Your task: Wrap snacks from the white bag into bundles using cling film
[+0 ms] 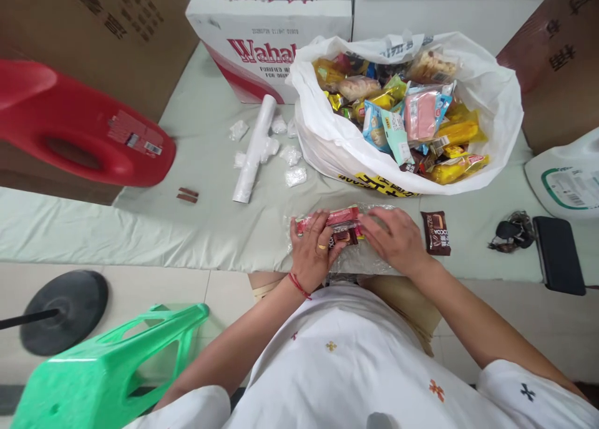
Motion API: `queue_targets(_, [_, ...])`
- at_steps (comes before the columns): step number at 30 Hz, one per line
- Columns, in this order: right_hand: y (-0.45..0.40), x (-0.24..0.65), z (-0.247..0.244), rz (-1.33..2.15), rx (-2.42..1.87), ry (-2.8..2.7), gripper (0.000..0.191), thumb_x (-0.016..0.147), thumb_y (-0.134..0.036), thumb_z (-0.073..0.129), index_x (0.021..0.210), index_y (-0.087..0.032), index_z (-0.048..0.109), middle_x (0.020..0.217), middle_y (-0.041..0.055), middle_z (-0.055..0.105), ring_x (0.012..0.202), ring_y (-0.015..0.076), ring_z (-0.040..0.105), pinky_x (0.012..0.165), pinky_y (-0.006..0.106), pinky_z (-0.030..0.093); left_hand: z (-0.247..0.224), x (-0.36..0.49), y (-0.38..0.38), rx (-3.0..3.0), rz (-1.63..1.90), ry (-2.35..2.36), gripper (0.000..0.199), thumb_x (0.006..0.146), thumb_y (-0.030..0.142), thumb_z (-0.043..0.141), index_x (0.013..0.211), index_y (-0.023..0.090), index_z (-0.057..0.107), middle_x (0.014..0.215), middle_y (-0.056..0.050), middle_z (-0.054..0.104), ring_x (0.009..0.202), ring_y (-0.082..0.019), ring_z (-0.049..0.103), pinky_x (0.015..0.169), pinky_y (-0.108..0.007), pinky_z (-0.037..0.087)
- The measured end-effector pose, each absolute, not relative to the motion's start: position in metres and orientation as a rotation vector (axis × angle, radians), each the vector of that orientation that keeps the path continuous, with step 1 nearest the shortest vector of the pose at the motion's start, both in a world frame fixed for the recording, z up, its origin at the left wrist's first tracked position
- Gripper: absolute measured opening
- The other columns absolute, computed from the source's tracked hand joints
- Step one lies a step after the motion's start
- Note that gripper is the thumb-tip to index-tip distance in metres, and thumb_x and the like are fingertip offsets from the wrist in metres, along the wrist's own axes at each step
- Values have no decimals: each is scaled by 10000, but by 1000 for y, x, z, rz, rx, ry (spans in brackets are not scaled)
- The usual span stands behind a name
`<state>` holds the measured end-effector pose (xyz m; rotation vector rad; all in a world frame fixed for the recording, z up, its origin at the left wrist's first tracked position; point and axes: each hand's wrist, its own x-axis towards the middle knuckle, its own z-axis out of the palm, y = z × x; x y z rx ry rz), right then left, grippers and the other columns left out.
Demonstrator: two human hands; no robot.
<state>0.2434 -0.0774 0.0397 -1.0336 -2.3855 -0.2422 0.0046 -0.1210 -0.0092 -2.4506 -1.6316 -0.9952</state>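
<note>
Here, the red packet (342,216) lies held beneath the left grip (311,249); the right grip (397,238) is unclear.

Slim red packet (342,216), lying crosswise — brown packet (346,236) beside it, crinkled clear plastic (372,265) around.

With my left hand (312,248) and right hand (394,236) I am touching a glossy red wrapper (344,216) and crinkly, transparent plastic film (367,261). A smooth metal ring (322,247) is shining on the left one. Beyond my hands, a thin white plastic bag (322,132) is showing soft creases; to their right, a brown packet (436,232) is looking slick. Far left of them, a red plastic jug (93,126) is gleaming, and matt, wrinkled cloth (206,238) is covering the table (472,254).
</note>
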Motion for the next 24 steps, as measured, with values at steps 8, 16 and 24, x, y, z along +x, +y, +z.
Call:
queue_targets(8, [-72,238,44,-129,-839,-2472,263,1020,-156,583,1213,-260,727,1069,45,778,851,211,507,777,400,374,-5,10,-121,-2442,-1011,-1711,237,1052,411,596,1184,215,582,1449,-191,676,1440,-305,578,1281,-679,135])
queue_targets(16, [-89,257,32,15,-935,-2462,309,972,-79,582,1221,-208,713,1088,94,740,922,229,553,792,392,433,4,9,-121,-2496,-959,-1735,278,1085,383,482,1280,210,578,1506,-195,634,1478,-316,534,1292,-678,70])
queue_targets(24, [-156,238,18,64,-854,-2539,320,943,-186,737,1252,-267,734,1160,63,759,1090,229,595,1062,448,474,27,-3,-126,-2621,-894,-1678,386,1003,272,574,1385,219,593,1508,-144,648,1511,-331,494,1299,-677,45])
